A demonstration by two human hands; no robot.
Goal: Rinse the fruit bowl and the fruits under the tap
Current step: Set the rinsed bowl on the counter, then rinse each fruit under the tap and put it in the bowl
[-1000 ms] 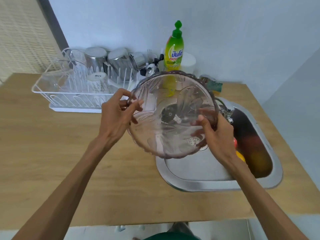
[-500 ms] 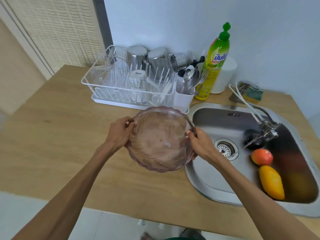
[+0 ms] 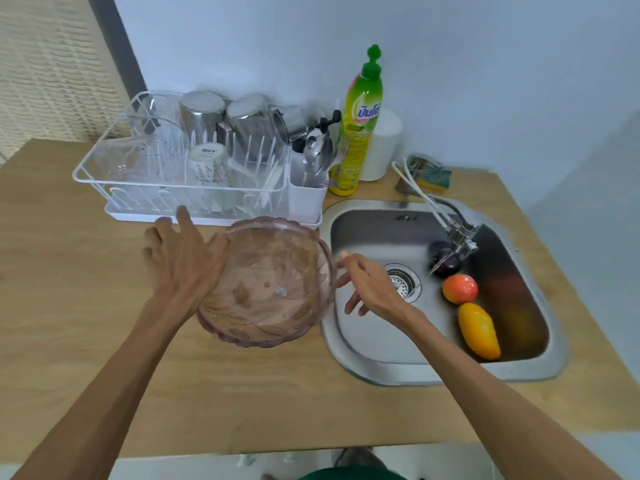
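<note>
The left hand [image 3: 183, 261] has its fingers [image 3: 181, 216] spread wide and flat, gripping nothing; its thumb side lies against the left rim of the bowl [image 3: 266, 282], though real contact cannot be told through the blur. The right hand [image 3: 370, 285] is loosely open too, fingers slightly curled and apart, hanging just right of the bowl's rim over the left part of the sink [image 3: 353, 341], holding nothing. Between the two hands the bowl, clear pinkish glass with a scalloped edge, sits upright and empty on the counter [image 3: 69, 323], just left of the sink and just in front of the rack [image 3: 114, 188]. The fruits lie in the sink's right half: a dark plum [image 3: 441, 259] under the tap [image 3: 459, 233], a red-orange fruit [image 3: 460, 289] just in front of it, and a yellow mango [image 3: 479, 330] nearest the front wall. The drain [image 3: 405, 280] is partly hidden by the right hand. No water stream can be made out at the tap. In the rack stand upturned steel cups [image 3: 201, 112], a glass and a white mug [image 3: 207, 164], with cutlery [image 3: 317, 157] in its side holder. Behind the sink stand a green soap bottle [image 3: 360, 133], a white cup [image 3: 384, 143] beside it, and a sponge [image 3: 434, 176] at the back right corner.
</note>
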